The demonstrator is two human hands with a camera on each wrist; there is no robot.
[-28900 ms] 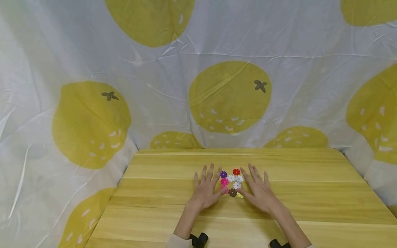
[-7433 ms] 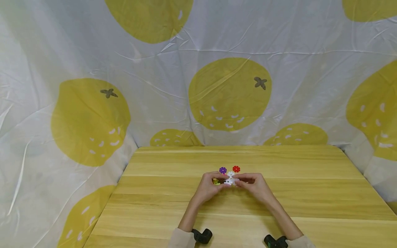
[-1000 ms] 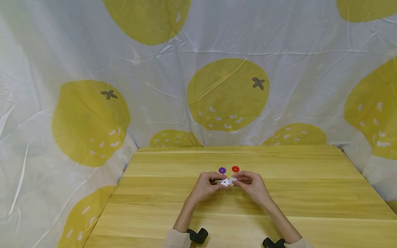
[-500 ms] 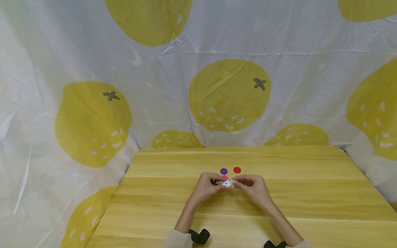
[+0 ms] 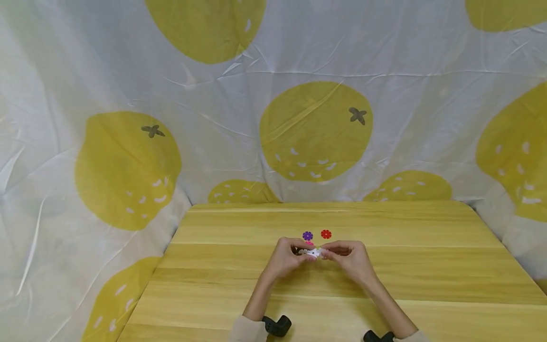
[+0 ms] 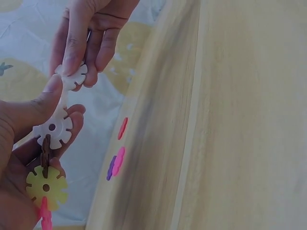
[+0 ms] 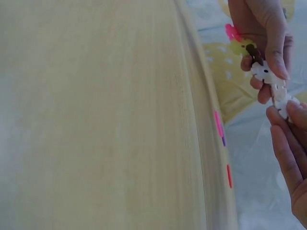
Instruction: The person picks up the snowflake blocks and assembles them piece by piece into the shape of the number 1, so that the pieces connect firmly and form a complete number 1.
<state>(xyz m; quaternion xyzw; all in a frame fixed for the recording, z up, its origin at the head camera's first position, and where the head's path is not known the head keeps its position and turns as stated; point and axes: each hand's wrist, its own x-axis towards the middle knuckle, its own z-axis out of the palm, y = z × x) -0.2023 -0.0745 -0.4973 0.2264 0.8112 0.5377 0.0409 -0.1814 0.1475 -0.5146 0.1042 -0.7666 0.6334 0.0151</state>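
Both hands meet over the table, at a chain of slotted plastic snowflake discs. My left hand [image 5: 282, 259] holds the chain, its thumb by a white snowflake disc [image 6: 53, 127]. Along the chain toward the left palm come a brown disc [image 6: 45, 158], a yellow disc [image 6: 46, 187] and a pink disc [image 6: 45, 215]. Another white disc, seen nearly edge-on, sits between the hands. My right hand [image 5: 354, 259] pinches the white end disc [image 6: 76, 76] between thumb and fingers. Fingers hide part of the joints, so how deep the slots sit I cannot tell.
Loose on the wooden table [image 5: 231, 266] beyond the hands lie a purple disc [image 5: 307, 236], a red disc [image 5: 326, 234] and a pink disc [image 5: 309, 243], the last partly covered by the left hand. A lemon-patterned cloth [image 5: 213, 118] hangs behind the table.
Earliest, the hands lay spread beside separate discs. By 7.4 s ago, both held joined discs, with a white one beyond them. That spot now shows no white disc. Over the last second, the held discs tilted slightly.
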